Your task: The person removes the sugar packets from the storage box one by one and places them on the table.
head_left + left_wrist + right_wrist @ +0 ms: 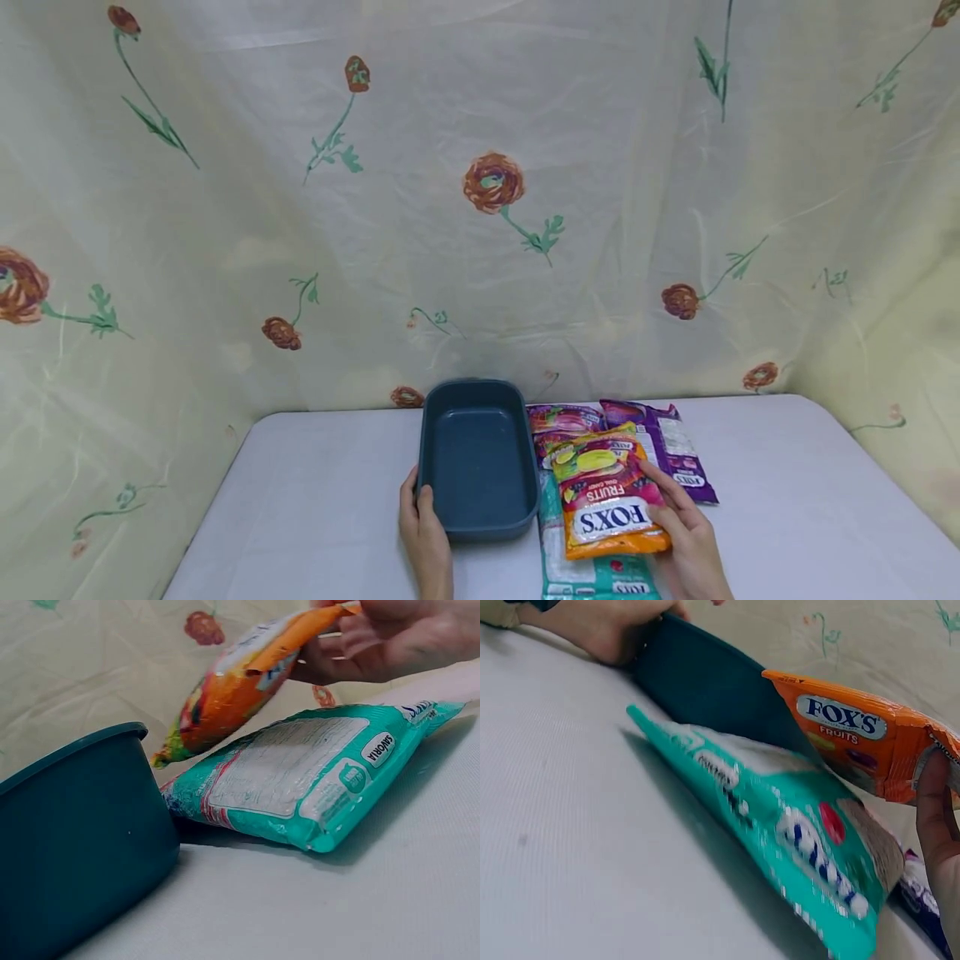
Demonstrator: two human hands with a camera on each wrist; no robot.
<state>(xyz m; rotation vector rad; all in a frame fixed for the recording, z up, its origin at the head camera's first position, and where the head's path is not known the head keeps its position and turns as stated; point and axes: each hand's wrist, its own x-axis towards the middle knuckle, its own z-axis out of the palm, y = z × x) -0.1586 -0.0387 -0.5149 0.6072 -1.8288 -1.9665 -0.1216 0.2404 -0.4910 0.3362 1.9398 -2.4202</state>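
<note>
A dark teal plastic bin (480, 533) stands on the table, and nothing lies in it. My left hand (427, 533) grips its near left side, thumb at the rim and fingers along the outer wall. In my right hand (686, 533) is an orange Fox's Fruits candy bag (603, 500), pinched at its right edge and raised over a teal Fox's candy bag (558, 558). The left wrist view shows the orange bag (232, 697) tilted, its lower end near the bin's rim (112, 735). Below it the teal bag (285, 765) lies against the bin.
Purple candy bags (686, 454) lie at the back right, with pink-purple ones (566, 417) beside the bin, partly covered by the orange bag. A white table (322, 500) spreads under everything. Behind it hangs a flowered curtain (585, 317).
</note>
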